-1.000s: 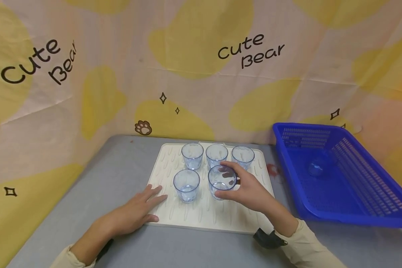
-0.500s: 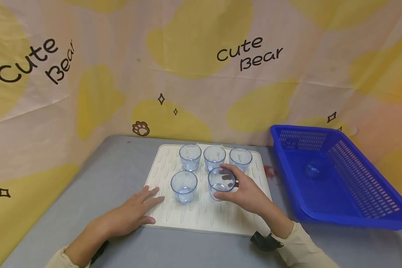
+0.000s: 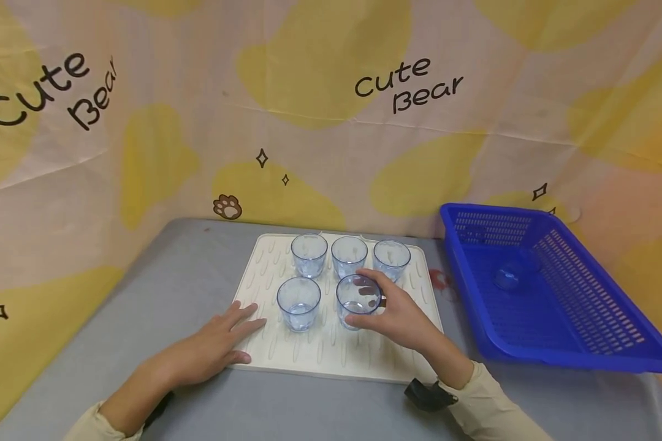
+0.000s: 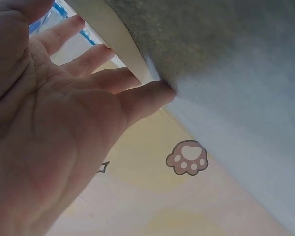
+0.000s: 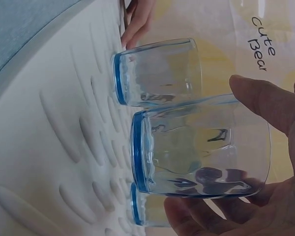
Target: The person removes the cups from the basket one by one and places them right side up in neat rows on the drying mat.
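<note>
My right hand (image 3: 399, 312) grips a clear bluish drinking glass (image 5: 201, 147) from the right, thumb on the near side and fingers behind. The glass is upright over the white ridged drying mat (image 3: 287, 355); I cannot tell whether its base touches it. To its left stands a second glass (image 3: 298, 306). Behind them are three more upright glasses, at the left (image 3: 309, 257), middle (image 3: 349, 257) and right (image 3: 391, 260). My left hand (image 3: 206, 349) lies with its fingers spread on the mat's left edge, holding nothing; its palm (image 4: 64, 132) shows in the left wrist view.
A blue perforated plastic basket (image 3: 488, 331) stands right of the mat, with one clear bluish glass (image 3: 507, 277) inside. Grey cloth (image 3: 193, 275) covers the table. A patterned yellow and pink curtain (image 3: 309, 141) hangs behind and at the left.
The scene has drifted slightly left in the head view. My right hand keeps its hold on the glass, and the left hand stays on the mat's edge.
</note>
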